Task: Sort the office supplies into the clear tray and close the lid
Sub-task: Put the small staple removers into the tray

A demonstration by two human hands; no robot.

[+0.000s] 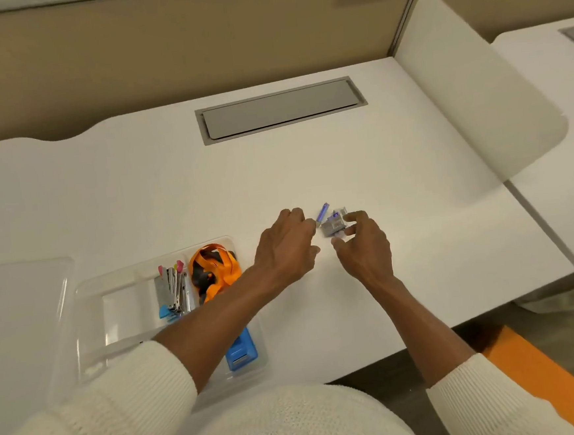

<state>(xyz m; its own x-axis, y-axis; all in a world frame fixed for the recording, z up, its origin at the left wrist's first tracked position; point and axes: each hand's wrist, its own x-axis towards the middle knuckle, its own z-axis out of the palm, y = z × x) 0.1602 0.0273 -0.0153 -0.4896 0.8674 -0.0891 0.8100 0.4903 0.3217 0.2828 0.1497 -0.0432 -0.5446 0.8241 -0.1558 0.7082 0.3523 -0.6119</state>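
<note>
Staple boxes [335, 225] sit on the white tabletop [309, 167]. I see my right hand [366, 245] grasping them, left hand [286, 248] pinching a purple strip [322, 212]. Beige partition [162, 48] behind.

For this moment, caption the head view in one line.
Both hands gather small staple boxes beside a partly filled clear tray.

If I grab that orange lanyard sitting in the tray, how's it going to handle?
The orange lanyard lies bunched in loops in a compartment of the clear tray, so it is probably floppy and will likely unfurl and dangle when lifted. It looks like thin strap, so probably light. Its black parts might snag the neighbouring staplers.
</note>
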